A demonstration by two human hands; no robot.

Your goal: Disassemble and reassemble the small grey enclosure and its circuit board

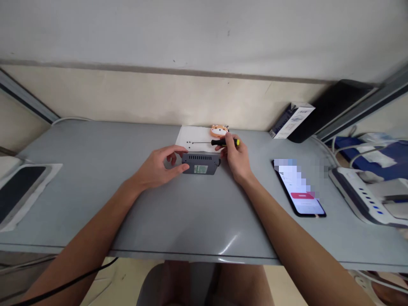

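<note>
A small dark grey box (210, 164) with a row of vent slots and a pale label stands on edge at the middle of the grey desk. At its left end my left hand (161, 165) grips it, thumb in front and index finger along the top corner. My right hand (236, 155) is closed around the black and yellow handle of a screwdriver (219, 143), beside the box's right end. The thin shaft points left over a white sheet of paper (181, 136), where several tiny dark screws (189, 147) lie. Behind the handle sits an orange dog-face case (218, 130).
A phone with a lit screen (299, 189) lies to the right, near a white power strip (360, 193) with cables. A white and dark carton (293, 120) and a black cylinder (331, 108) lean at the back right. Far left rests a dark flat device (21, 187).
</note>
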